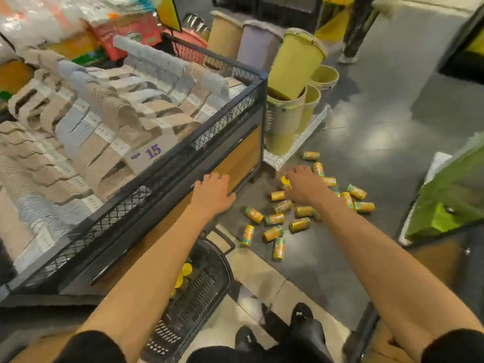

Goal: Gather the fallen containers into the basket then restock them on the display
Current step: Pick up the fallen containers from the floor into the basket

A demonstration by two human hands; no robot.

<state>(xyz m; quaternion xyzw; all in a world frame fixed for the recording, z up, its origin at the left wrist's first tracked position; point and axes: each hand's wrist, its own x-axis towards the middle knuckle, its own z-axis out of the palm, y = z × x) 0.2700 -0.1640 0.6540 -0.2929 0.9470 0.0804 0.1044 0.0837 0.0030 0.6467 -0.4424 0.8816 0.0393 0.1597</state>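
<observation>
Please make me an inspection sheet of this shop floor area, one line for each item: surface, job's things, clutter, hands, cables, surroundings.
Surface: grey floor, glossy, with light reflections.
Job's things: many yellow containers lie scattered on it; black basket stands near the feet, a few yellow pieces inside.
Clutter: stacked tubs on a white pallet beside the spill, the top one tilted.
Hands: left hand rests flat on the display bin; right hand reaches among the containers, grip unclear.
Cables: nothing seen.
Surroundings: folded textiles fill the bin; another person's legs far behind.
</observation>
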